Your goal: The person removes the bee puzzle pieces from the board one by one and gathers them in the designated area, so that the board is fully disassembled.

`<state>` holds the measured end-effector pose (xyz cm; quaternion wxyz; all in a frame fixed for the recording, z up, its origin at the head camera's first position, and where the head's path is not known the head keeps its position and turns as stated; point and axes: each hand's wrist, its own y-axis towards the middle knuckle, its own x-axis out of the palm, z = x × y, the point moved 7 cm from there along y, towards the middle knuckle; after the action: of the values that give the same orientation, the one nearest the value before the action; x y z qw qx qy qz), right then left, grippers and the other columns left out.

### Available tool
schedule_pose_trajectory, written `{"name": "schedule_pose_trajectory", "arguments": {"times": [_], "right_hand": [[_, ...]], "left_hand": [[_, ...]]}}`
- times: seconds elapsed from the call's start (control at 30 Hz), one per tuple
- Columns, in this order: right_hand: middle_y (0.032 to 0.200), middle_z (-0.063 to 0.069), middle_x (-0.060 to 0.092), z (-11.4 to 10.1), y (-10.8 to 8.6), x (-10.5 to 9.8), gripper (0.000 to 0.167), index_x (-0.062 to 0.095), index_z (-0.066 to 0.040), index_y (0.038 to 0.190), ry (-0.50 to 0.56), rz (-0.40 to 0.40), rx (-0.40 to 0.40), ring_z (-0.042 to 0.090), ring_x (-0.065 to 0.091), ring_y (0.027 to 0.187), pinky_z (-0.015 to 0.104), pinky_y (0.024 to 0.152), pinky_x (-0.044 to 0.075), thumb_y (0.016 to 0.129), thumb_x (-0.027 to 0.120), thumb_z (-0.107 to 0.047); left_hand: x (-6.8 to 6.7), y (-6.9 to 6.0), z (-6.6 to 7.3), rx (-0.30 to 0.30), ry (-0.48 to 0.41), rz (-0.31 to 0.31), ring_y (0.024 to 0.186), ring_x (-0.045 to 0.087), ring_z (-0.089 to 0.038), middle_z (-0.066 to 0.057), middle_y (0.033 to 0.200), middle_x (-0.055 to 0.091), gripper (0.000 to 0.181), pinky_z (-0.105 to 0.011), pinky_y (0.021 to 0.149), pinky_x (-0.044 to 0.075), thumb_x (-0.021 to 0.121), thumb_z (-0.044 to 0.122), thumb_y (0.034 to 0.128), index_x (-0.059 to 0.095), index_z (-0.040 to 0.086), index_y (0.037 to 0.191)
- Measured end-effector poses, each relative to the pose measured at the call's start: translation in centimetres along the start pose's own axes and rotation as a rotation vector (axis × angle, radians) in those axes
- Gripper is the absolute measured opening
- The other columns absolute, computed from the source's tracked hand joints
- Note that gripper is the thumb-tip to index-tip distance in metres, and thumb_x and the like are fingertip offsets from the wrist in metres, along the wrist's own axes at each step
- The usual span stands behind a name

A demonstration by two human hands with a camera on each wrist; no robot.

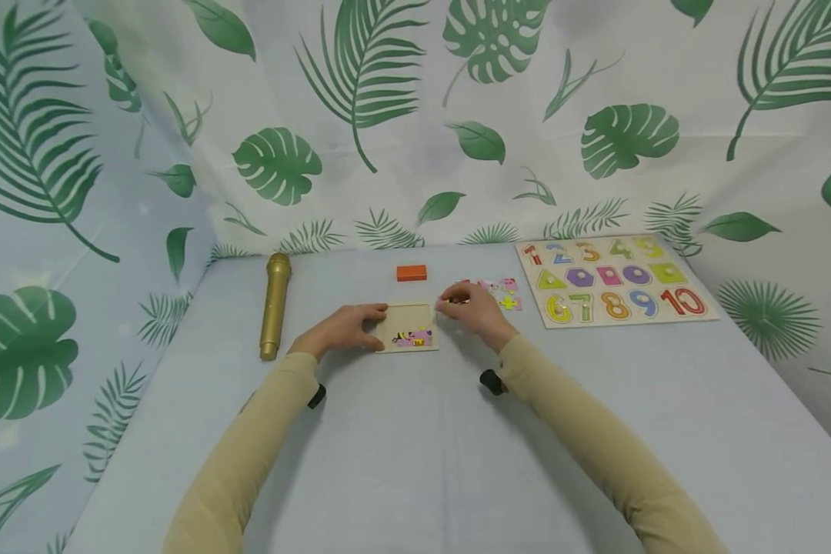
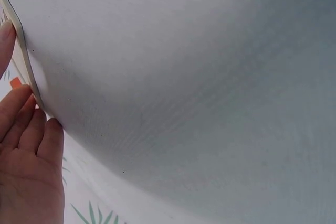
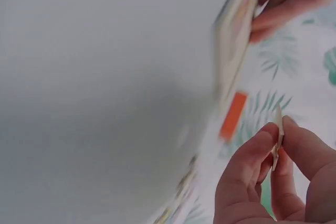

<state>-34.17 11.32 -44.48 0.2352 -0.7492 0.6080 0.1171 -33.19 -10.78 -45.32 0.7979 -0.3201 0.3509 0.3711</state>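
Note:
A small wooden puzzle tray (image 1: 403,317) lies on the table, with a few colourful pieces (image 1: 415,337) fitted along its lower right part. My left hand (image 1: 342,327) rests at the tray's left side, thumb and forefinger spread against its edge. Seen from the left wrist, the fingers (image 2: 44,135) are fairly straight beside the tray edge (image 2: 23,51). Just off the tray's right side, my right hand (image 1: 478,312) pinches a thin puzzle piece (image 3: 279,132) between thumb and fingertips. The piece is edge-on in the right wrist view, so its picture is hidden.
Behind the right hand lie loose pink and yellow puzzle pieces (image 1: 508,294), partly covered by it. An orange block (image 1: 412,273) sits beyond the tray. A gold microphone (image 1: 275,308) lies at left, and a number-and-shape board (image 1: 616,281) at right. Leaf-patterned cloth (image 1: 402,138) hangs behind.

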Motion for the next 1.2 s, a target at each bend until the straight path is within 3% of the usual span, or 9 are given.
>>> {"name": "schedule_pose_trajectory", "arguments": {"times": [0.13,0.27,0.37,0.5,0.9,1.2], "right_hand": [[0.113,0.009,0.058,1.9,-0.1,-2.7,0.026,0.067,-0.011,0.112,-0.048,0.013,0.012,0.025,0.053,0.098,0.032,0.076,0.047,0.092,0.07,-0.027],[0.116,0.01,0.059,3.0,-0.5,-3.9,0.029,0.066,-0.009,0.118,-0.114,-0.055,0.008,0.025,0.051,0.101,0.032,0.081,0.046,0.093,0.068,-0.024],[0.117,0.011,0.059,3.3,-0.8,-4.0,0.031,0.065,-0.008,0.121,-0.127,-0.122,-0.005,0.026,0.052,0.1,0.033,0.083,0.047,0.094,0.067,-0.021],[0.115,0.011,0.059,3.4,-0.9,-3.7,0.031,0.065,-0.008,0.122,-0.128,-0.152,-0.018,0.025,0.053,0.099,0.033,0.081,0.048,0.093,0.068,-0.02],[0.108,0.008,0.065,3.0,-0.2,-2.9,0.021,0.07,-0.009,0.109,-0.308,-0.084,-0.07,0.024,0.054,0.092,0.03,0.074,0.047,0.091,0.069,-0.02],[0.106,0.009,0.064,2.8,0.1,-2.5,0.019,0.069,-0.007,0.107,-0.344,-0.084,-0.07,0.023,0.053,0.092,0.03,0.074,0.046,0.091,0.069,-0.018]], "left_hand": [[0.0,0.1,0.0,-0.007,0.004,0.0,0.146,0.026,-0.025,-0.005,0.158,0.032,0.069,-0.04,0.117,0.023,0.077,0.024,0.0861,0.047,0.001,0.144],[0.0,0.3,-0.1,-0.014,0.003,-0.005,0.146,0.026,-0.024,-0.004,0.158,0.032,0.069,-0.039,0.118,0.023,0.076,0.024,0.0865,0.046,0.002,0.144],[0.1,0.3,-0.1,-0.019,-0.009,-0.009,0.146,0.025,-0.023,-0.003,0.158,0.032,0.069,-0.039,0.118,0.022,0.076,0.024,0.0865,0.046,0.003,0.145],[0.1,0.0,0.1,-0.007,-0.027,-0.007,0.146,0.025,-0.025,-0.004,0.158,0.032,0.069,-0.04,0.118,0.022,0.076,0.024,0.0867,0.046,0.001,0.144],[0.1,0.1,0.1,-0.006,-0.013,0.001,0.146,0.025,-0.025,-0.004,0.158,0.032,0.068,-0.04,0.118,0.023,0.077,0.023,0.0862,0.047,0.002,0.144],[0.2,0.1,-0.3,-0.018,-0.012,-0.002,0.146,0.025,-0.023,-0.002,0.158,0.032,0.069,-0.039,0.118,0.023,0.077,0.025,0.0859,0.047,0.003,0.144]]}}
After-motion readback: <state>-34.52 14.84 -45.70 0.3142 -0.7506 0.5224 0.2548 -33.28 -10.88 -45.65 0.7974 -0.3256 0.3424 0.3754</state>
